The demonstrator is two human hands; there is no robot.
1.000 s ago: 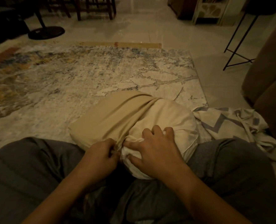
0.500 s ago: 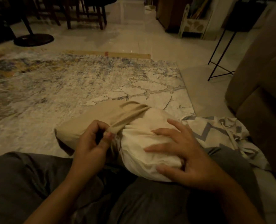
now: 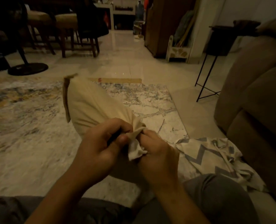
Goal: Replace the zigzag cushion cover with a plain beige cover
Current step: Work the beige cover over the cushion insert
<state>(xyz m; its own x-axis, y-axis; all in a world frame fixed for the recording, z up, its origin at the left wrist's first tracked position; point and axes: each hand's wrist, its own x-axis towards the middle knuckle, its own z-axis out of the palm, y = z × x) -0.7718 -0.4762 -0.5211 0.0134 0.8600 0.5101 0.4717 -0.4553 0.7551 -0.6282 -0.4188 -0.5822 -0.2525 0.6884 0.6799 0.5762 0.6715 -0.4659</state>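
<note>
Both hands clenched on fabric: left hand (image 3: 100, 146) and right hand (image 3: 156, 156) sit close together, fingers curled round the gathered mouth of the beige cover (image 3: 92, 107). The cover is bunched into tight pleats between the two grips. A tuft of paler cushion fabric (image 3: 135, 151) pokes out below the pleats, between the hands. The cover holds the cushion and is taut over it. The bundle is tilted, with the near end at the hands and the far corner raised up and to the left, over the rug (image 3: 29, 123). Whether the underside touches the rug cannot be told; the hands hide it. Zigzag cover (image 3: 210, 157) lies crumpled on the floor right of the hands, apart from them, just beside the sofa (image 3: 255, 97) and partly behind a grey-trousered knee (image 3: 218, 198). Light dim, image soft.
</note>
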